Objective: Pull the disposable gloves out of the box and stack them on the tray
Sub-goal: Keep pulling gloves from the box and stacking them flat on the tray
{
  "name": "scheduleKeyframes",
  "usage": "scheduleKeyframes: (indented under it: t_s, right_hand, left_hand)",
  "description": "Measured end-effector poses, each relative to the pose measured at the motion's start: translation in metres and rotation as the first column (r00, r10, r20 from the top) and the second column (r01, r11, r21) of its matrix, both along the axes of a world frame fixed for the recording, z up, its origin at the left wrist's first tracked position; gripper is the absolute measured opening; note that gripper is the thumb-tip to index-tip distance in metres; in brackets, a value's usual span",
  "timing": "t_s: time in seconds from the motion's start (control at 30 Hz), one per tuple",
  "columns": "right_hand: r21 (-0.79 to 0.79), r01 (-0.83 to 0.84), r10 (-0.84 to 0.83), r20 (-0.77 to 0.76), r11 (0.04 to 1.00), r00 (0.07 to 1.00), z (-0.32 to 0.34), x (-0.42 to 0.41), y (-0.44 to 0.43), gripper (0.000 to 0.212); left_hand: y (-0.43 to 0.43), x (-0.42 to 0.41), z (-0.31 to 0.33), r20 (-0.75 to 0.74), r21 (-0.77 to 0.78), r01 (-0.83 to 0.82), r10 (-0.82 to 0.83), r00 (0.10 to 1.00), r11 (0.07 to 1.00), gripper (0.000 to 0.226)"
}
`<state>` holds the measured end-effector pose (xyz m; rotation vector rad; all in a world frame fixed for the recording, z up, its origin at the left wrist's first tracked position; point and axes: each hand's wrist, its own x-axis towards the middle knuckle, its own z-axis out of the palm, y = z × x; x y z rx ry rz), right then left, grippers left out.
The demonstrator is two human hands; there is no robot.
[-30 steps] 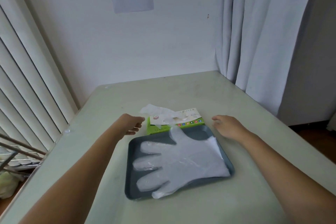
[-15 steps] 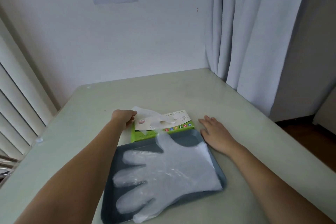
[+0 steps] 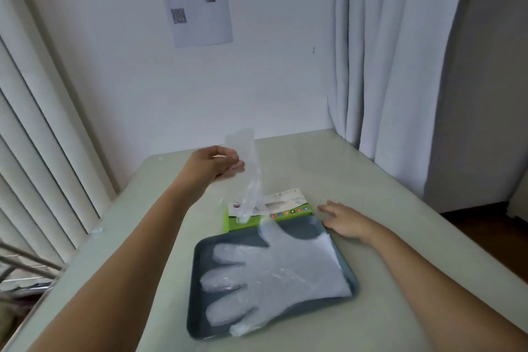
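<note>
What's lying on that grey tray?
Clear plastic gloves lie flat on the tray, covering most of it. How many are stacked cannot be told.

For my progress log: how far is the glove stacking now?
Done: a glove pile lies on the tray. In hand: the left hand pinches another glove, raised, its lower end at the box opening. Left: pull it free and lay it on the pile.
</note>
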<state>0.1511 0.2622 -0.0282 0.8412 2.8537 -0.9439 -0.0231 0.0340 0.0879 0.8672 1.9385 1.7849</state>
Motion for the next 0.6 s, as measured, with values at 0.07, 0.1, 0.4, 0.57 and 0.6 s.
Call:
scheduleKeyframes:
  t_s: [0.07, 0.1, 0.4, 0.57, 0.6]
  right_hand:
    - [-0.233, 0.053, -0.090, -0.149, 0.971, 0.985, 0.011, 0.003, -0.004, 0.041]
    - [-0.314, 0.077, -0.159, -0.243, 0.946, 0.957, 0.019, 0.005, -0.008, 0.035]
    - [-0.470, -0.410, -0.038, -0.692, 0.782, 0.721, 0.133, 0.030, -0.078, 0.064]
    - [-0.296, -0.441, 0.175, -0.629, 0.847, 0.757, 0.167, 0.049, -0.109, 0.039]
    - [-0.269, -0.413, 0.176, -0.613, 0.870, 0.770, 0.168, 0.050, -0.109, 0.029]
  left_hand:
    - [-0.014, 0.012, 0.014, -0.013, -0.035, 0.106, -0.107, 0.994, 0.994, 0.007]
    - [-0.019, 0.019, 0.020, -0.006, -0.054, 0.161, -0.162, 0.987, 0.985, 0.009]
    - [-0.045, 0.080, 0.049, -0.210, -0.260, 0.380, -0.436, 0.875, 0.888, 0.013]
    - [-0.051, 0.093, 0.052, -0.290, -0.270, 0.325, -0.398, 0.870, 0.907, 0.015]
    - [-0.052, 0.094, 0.051, -0.305, -0.275, 0.294, -0.373, 0.876, 0.915, 0.016]
